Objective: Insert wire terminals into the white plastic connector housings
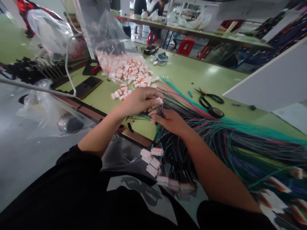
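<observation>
My left hand [144,99] is closed on a small white connector housing [159,101] above the table's front edge. Just below and to the right, my right hand [169,120] pinches dark wires [160,110] that run up to that connector. A long bundle of green, pink and black wires [192,111] stretches rightward across the table behind my right hand. Wires with white-and-orange connectors [153,161] on their ends hang over the edge in front of my body. Loose connectors [121,92] lie just beyond my left hand.
A clear plastic bag [124,65] spills many connectors onto the green table [182,68]. Black-handled scissors [211,102] lie behind the wires. A phone [87,86] rests at the left, near a bent white metal rod [68,64]. A white panel [268,76] juts in at right.
</observation>
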`<state>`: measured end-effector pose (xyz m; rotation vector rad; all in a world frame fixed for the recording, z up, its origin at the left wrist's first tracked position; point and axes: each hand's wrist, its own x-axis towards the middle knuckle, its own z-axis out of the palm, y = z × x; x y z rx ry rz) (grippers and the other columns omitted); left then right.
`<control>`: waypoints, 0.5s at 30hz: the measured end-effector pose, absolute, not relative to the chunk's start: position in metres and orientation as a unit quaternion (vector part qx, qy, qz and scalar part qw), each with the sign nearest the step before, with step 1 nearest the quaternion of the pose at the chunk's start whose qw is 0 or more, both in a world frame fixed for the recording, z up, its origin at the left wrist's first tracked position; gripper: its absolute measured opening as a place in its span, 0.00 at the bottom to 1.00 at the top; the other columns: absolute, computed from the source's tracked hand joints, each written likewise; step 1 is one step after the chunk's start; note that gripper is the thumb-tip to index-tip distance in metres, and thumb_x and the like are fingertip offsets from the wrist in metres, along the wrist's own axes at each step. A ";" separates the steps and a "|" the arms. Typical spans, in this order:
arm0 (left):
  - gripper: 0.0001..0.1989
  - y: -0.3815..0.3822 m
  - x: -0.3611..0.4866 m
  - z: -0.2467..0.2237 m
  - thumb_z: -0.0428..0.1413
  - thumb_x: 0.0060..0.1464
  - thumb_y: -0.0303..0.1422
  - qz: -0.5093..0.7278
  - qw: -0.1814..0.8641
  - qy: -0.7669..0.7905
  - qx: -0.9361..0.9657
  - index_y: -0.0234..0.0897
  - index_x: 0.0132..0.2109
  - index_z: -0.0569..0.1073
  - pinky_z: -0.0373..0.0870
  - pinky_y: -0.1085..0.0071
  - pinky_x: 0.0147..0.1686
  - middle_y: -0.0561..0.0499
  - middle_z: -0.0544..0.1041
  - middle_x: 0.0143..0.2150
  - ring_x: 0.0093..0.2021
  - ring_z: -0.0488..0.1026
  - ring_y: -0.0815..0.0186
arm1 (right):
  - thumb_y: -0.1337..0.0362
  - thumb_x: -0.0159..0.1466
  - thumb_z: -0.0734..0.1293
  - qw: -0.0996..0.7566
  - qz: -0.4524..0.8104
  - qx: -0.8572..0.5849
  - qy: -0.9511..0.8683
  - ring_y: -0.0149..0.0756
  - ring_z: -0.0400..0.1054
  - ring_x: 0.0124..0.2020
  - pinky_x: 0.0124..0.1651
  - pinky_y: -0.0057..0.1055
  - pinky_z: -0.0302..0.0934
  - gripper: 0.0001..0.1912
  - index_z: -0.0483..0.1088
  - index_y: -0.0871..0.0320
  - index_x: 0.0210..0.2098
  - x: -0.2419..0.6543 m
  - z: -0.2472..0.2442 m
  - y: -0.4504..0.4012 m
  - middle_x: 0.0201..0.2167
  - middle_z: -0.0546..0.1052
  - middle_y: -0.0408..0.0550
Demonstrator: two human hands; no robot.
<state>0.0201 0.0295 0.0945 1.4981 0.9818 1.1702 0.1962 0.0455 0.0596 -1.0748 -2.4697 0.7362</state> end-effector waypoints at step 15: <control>0.15 0.040 0.082 0.050 0.52 0.59 0.34 0.547 0.454 0.431 0.555 0.36 0.25 0.68 0.57 0.75 0.21 0.57 0.63 0.15 0.17 0.61 0.74 | 0.66 0.64 0.54 0.262 0.210 -0.453 -0.826 0.37 0.72 0.29 0.41 0.33 0.62 0.17 0.69 0.57 0.24 0.200 0.051 0.060 0.22 0.77 0.46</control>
